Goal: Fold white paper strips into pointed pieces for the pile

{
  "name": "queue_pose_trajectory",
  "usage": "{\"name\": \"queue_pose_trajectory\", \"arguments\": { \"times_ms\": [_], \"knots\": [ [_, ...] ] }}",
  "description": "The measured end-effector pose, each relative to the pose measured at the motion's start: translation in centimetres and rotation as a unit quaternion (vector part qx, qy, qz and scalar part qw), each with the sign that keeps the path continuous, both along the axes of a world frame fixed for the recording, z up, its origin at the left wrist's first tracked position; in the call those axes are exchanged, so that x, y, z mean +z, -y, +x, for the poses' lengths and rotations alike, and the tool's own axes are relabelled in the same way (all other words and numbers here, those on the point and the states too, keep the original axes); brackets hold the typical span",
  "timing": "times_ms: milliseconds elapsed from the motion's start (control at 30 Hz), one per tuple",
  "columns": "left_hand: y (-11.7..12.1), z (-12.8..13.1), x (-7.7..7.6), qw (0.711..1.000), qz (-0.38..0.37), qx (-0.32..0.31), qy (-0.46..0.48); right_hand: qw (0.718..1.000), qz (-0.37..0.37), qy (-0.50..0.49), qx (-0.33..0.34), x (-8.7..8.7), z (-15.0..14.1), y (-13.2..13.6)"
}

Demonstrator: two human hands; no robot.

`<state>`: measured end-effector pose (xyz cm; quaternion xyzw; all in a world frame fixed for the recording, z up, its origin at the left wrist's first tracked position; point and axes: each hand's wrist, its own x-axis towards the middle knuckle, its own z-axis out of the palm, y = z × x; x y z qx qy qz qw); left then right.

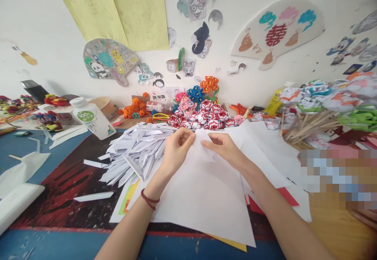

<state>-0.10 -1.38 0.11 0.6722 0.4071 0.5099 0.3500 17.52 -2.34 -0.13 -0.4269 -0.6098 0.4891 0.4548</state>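
Note:
My left hand (177,150) is closed, its thumb and fingers pinching the edge of a piece of white paper (201,136). My right hand (226,150) has its thumb and bent index finger at the other side of this paper. White on white, the outline of the held piece is hard to make out. Beneath both hands lie large white sheets (203,201), stacked loosely at angles. Left of my left hand, a heap of folded white paper strips (138,150) partly covers the sheets and the dark mat. A red cord bracelet (149,199) circles my left wrist.
Behind the sheets stand red-and-white paper flowers (206,114). A white bottle (92,118) leans at the left on the blue table (165,246). Paper flowers on sticks (303,122) crowd the right side. Loose strips lie on the dark mat (67,177).

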Motion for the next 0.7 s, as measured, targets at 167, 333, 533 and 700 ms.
{"name": "queue_pose_trajectory", "arguments": {
  "times_ms": [167, 333, 533, 700],
  "knots": [
    [0.1, 0.0, 0.5, 0.986, -0.047, 0.043, 0.151, 0.991, -0.103, -0.08, 0.032, 0.1, 0.2, -0.2],
    [0.7, 0.8, 0.5, 0.977, -0.126, -0.028, 0.167, 0.981, -0.11, -0.144, 0.071, -0.6, -0.4, 0.0],
    [0.9, 1.5, -0.2, 0.985, -0.155, -0.03, 0.068, 0.987, -0.031, -0.158, -0.017, -1.1, -0.7, -0.2],
    [0.9, 1.3, -0.4, 0.991, -0.117, -0.032, -0.052, 0.993, -0.015, -0.115, -0.034, -1.3, -0.6, -0.5]
  ]
}}
